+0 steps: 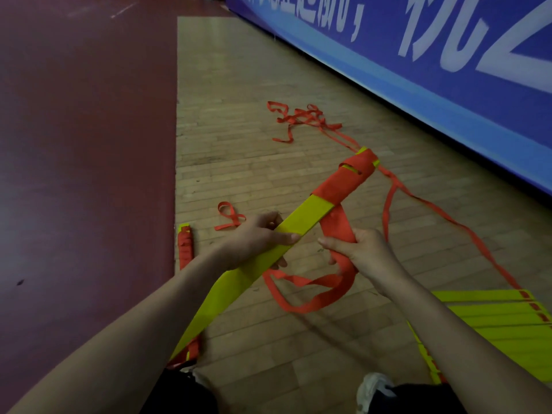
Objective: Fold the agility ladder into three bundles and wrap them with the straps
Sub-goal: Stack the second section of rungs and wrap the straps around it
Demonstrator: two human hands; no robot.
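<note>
Leaving unfolded yellow rungs (493, 312) flat on the wooden floor (239, 162), below and right of the right hand (363, 249). Gripping the yellow bundle (307, 216) mid-length with the left hand (257, 240), fingers curled over it. Clutching the red strap (337, 227) in the right hand, fingers closed round it, just right of the left; letting slack droop beneath both. Showing red turns covering the bundle's far end beyond the hands. Leaving a wrapped bundle (184, 246) left of the left hand, a strap tangle (301, 118) farther off before a blue banner (418, 70).
</note>
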